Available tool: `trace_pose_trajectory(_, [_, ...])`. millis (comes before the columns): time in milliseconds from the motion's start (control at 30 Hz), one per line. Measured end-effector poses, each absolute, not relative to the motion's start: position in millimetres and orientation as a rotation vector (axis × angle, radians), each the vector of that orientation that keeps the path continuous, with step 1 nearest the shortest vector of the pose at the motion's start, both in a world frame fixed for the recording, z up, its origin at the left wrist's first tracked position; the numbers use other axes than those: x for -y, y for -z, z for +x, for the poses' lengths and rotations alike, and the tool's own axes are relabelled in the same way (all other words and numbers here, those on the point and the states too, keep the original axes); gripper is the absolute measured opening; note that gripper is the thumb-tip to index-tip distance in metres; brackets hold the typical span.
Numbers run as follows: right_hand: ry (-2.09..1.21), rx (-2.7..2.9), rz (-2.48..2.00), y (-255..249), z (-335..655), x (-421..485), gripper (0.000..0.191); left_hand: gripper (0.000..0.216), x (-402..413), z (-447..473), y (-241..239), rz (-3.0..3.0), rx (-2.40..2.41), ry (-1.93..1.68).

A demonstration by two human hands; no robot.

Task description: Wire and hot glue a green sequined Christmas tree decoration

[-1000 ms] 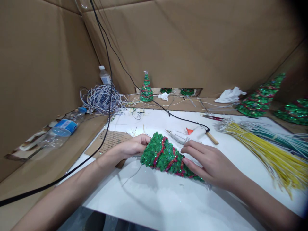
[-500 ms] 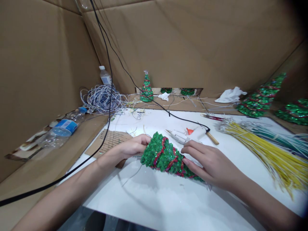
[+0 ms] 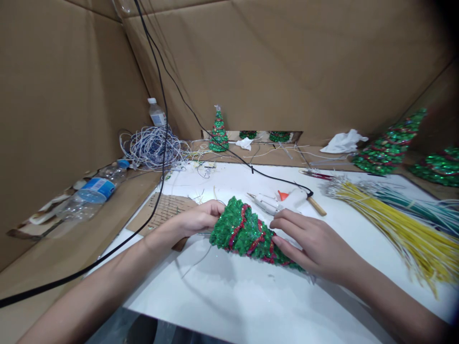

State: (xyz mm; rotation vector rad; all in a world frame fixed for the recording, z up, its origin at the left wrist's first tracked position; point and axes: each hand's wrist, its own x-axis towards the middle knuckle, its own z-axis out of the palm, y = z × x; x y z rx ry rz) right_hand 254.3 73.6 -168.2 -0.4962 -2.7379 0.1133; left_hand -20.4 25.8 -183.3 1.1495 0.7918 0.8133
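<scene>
A green glitter Christmas tree with a red garland lies on its side over the white board, its wide base pointing left. My left hand is curled against the base end, fingers closed on its edge. My right hand grips the narrow top part, fingers wrapped over it and hiding the tip. A thin wire trails from the base toward me.
A white glue gun with a black cable lies just behind the tree. Yellow and green wire bundles spread at right. Finished trees stand at right and at the back. Coiled white wire, bottles and cardboard walls lie left.
</scene>
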Motion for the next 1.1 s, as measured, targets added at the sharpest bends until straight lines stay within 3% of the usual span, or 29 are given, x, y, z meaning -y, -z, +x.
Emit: trace_pose_trajectory(1100, [-0.132,2.739,-0.496,170.2,255.6,-74.1,0.02,0.007,-25.7,-19.8,181.8,1.114,-0.802,-0.813])
